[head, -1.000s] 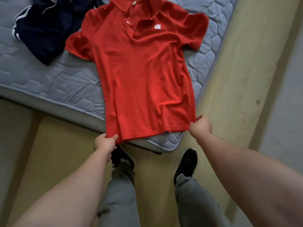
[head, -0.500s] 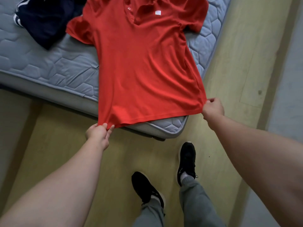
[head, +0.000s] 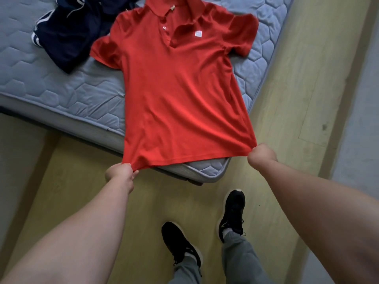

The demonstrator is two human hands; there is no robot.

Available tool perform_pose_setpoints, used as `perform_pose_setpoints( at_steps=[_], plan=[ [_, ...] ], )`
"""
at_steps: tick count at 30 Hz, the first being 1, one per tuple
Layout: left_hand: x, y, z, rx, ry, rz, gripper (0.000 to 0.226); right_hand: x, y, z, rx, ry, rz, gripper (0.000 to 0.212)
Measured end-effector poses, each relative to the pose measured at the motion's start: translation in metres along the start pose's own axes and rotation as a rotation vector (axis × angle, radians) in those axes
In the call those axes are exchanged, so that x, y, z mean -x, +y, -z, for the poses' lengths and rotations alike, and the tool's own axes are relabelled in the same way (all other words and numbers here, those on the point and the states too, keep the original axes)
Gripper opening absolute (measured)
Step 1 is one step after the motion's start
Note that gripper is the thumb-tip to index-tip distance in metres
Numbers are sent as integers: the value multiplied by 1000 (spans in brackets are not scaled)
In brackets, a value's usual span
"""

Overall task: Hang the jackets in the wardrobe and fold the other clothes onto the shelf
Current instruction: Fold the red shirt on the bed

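A red polo shirt (head: pixel 180 95) lies front side up across the middle of the frame, its collar at the top edge and its hem toward the bottom, spread over the near corner of a grey-blue quilted mattress (head: pixel 67 95). The placket shows a white button, and a small white patch sits on the chest to the right of it. Both short sleeves lie out to the sides on the mattress. The hem reaches past the mattress edge and is drawn taut between two hands. The left hand (head: pixel 120 174), at lower centre-left, pinches the hem's left corner with fingers curled round the cloth. The right hand (head: pixel 261 153), at centre-right, grips the hem's right corner in a closed fist. Both bare forearms run from the bottom corners of the frame up to the shirt. At upper left, just beside the shirt's left sleeve, a dark navy garment with white stripes (head: pixel 67 35) lies crumpled on the mattress. Beneath the mattress and around it is a pale yellow wooden floor (head: pixel 297 78), with a grey strip along the right edge of the frame. At lower centre stand the person's two black shoes (head: pixel 233 212) under grey trouser legs (head: pixel 242 257).
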State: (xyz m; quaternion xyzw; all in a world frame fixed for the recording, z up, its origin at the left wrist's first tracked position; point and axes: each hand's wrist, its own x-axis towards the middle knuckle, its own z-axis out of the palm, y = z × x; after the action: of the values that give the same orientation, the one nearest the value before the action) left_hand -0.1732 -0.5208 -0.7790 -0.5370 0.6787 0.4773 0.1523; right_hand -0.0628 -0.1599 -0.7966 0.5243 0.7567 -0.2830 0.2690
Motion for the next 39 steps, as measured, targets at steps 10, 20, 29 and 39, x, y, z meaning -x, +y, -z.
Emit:
perform_pose_setpoints(
  at_steps=[10, 20, 29, 39],
  plan=[
    [22, 70, -61, -785, 196, -471, 27, -37, -101, 51, 41, 112, 312, 24],
    [107, 141, -244, -864, -371, -1214, 20, -78, -146, 53, 79, 53, 372, 24],
    [142, 197, -411, -1391, -276, -1359, 57, -102, -134, 60, 47, 5, 520, 20],
    [157, 210, -468, -1089, -221, -1306, 27, -130, -124, 78, -253, -322, 83, 18]
  ],
)
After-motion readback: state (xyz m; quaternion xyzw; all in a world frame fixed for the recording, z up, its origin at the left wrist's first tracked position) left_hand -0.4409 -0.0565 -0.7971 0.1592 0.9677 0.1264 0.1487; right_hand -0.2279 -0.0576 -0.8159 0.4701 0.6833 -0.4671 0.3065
